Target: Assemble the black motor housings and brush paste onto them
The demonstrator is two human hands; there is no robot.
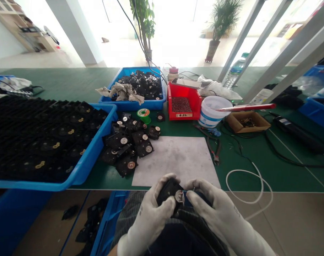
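Both my hands wear white gloves and meet at the front edge of the table, above my lap. My left hand (158, 202) grips a black plastic part with a round silver disc (179, 196), its thumb lying beside the disc. From the right, my right hand (208, 199) comes up to the same part with thumb and fingertips pinched close to the disc. Whatever is between those fingertips is too small to make out. Left of the white sheet (178, 160) lies a loose heap of similar black parts (134, 140) with discs.
A blue crate (91, 156) of stacked black parts stands left. Behind are a blue bin (151, 105) of small parts, a red bin (185, 115) of tiny pieces and a white tub (208, 115). Pliers (215, 153), a cardboard box (247, 122) and a white cable (262, 185) lie right.
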